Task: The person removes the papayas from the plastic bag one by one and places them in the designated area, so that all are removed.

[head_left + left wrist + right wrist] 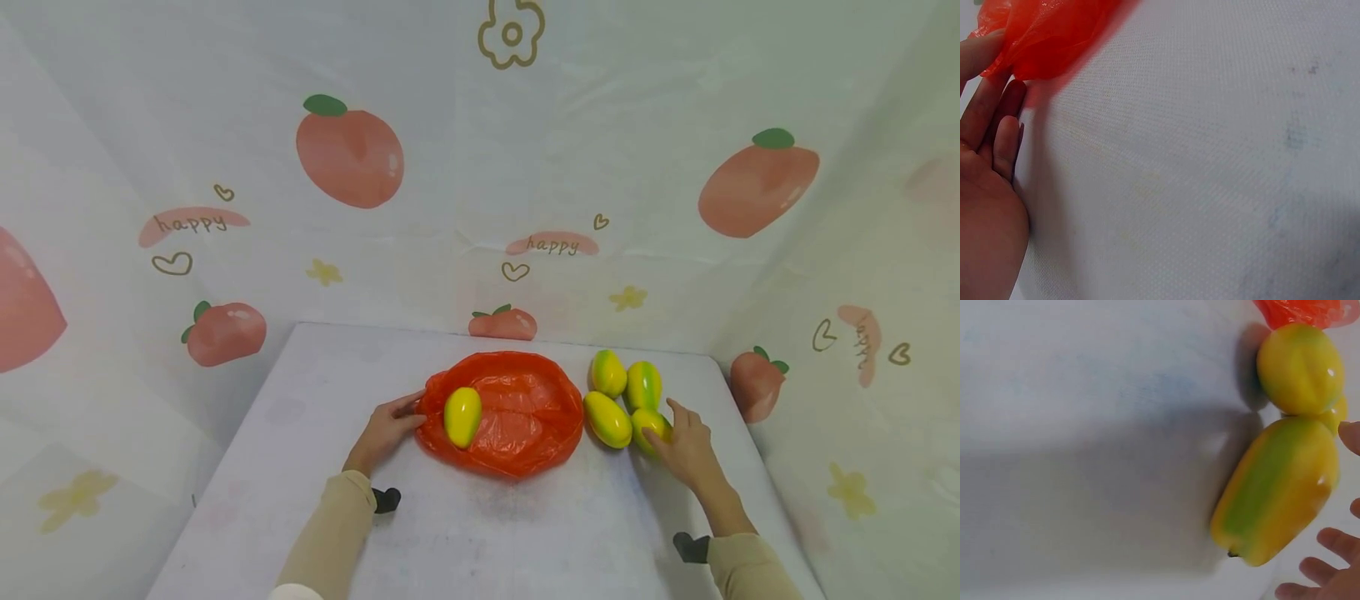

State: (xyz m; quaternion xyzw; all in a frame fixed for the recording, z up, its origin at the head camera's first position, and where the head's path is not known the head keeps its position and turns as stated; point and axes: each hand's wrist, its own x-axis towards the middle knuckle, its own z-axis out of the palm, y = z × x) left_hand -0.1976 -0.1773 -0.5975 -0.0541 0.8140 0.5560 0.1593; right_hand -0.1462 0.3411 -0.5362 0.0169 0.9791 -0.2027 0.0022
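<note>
A red plastic bag [517, 454] lies spread on the table with its mouth wide, and one yellow-green mango [462, 417] sits on its left part. My left hand [387, 429] pinches the bag's left edge; in the left wrist view the thumb [982, 55] lies over the red film and the fingers are beneath. To the right of the bag is a cluster of several mangoes [607, 419]. My right hand [686, 446] reaches over the nearest right mango [649, 429], fingers spread. The right wrist view shows these fingers [1338, 544] beside a mango [1279, 490], apart from it.
A white table [487, 542] carries everything, bounded by a back wall [450, 167] and side walls of white cloth with fruit prints. Black heart-shaped marks [387, 500] show near both sleeves. The mangoes stand close to the bag's right rim.
</note>
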